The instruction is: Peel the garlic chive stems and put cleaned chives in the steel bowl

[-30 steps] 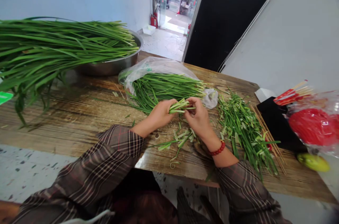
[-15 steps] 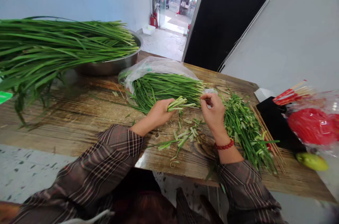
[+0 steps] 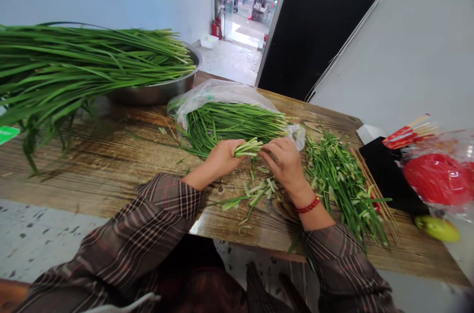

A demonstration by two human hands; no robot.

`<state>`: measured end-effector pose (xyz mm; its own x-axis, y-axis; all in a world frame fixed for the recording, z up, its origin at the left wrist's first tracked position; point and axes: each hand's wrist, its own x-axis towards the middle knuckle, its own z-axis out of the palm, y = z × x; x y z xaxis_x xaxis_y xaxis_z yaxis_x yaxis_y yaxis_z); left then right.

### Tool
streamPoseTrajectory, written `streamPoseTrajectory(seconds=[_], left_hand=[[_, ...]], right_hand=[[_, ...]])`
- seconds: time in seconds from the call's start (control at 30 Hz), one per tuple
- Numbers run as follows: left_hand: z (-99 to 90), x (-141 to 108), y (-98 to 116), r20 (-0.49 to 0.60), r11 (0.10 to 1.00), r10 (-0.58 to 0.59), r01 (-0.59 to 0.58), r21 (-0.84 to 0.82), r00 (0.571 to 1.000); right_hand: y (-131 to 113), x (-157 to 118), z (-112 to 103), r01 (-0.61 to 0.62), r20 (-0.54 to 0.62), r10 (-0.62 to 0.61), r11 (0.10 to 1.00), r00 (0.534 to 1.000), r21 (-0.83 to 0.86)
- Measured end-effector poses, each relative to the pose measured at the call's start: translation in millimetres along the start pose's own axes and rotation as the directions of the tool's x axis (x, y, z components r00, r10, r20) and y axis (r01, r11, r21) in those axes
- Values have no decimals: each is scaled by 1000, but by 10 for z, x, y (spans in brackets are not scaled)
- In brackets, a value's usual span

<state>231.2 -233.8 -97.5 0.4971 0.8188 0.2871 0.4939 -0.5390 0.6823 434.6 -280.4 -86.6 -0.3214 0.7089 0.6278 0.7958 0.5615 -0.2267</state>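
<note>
My left hand (image 3: 223, 156) is wrapped round a small bunch of green stalks (image 3: 249, 147), pale cut ends pointing right. My right hand (image 3: 284, 161) pinches at those ends, thumb and fingers together; what lies between its fingertips is too small to tell. Just behind my hands, a pile of long green leaves (image 3: 237, 120) lies in a clear plastic bag (image 3: 222, 90). Loose trimmed bits (image 3: 259, 193) are scattered in front of my hands. To the right of my right hand is a heap of leafy scraps (image 3: 342, 179).
A metal basin (image 3: 159, 91) heaped with long green leaves (image 3: 92, 56) stands at the back left. At the right are thin sticks (image 3: 374, 189), a black box (image 3: 388, 175), a red bundle in plastic (image 3: 437, 177) and a yellow-green object (image 3: 437, 227). The wooden table's front edge (image 3: 259, 244) is near my body.
My right hand has moved left and slightly down, from beside the bag's end to the stalk ends. My left hand has stayed nearly in place, still holding the bunch.
</note>
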Motion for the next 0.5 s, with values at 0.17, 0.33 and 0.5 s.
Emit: streamPoseTrajectory(seconds=[0.17,0.33,0.5], left_hand=[[-10,-6,26,-1,999,12,-12,30,1000],[-10,-31,52,52,997,60,-62,40,997],[-13,-12,20,-43,999,28,-27,19,999]], right_hand=[[-83,-2,129,-219,-43,251,905,967,366],[-67,-18,261,-504,71,611,576,789,643],[113,-3,149,-483,14,734,433,679,761]])
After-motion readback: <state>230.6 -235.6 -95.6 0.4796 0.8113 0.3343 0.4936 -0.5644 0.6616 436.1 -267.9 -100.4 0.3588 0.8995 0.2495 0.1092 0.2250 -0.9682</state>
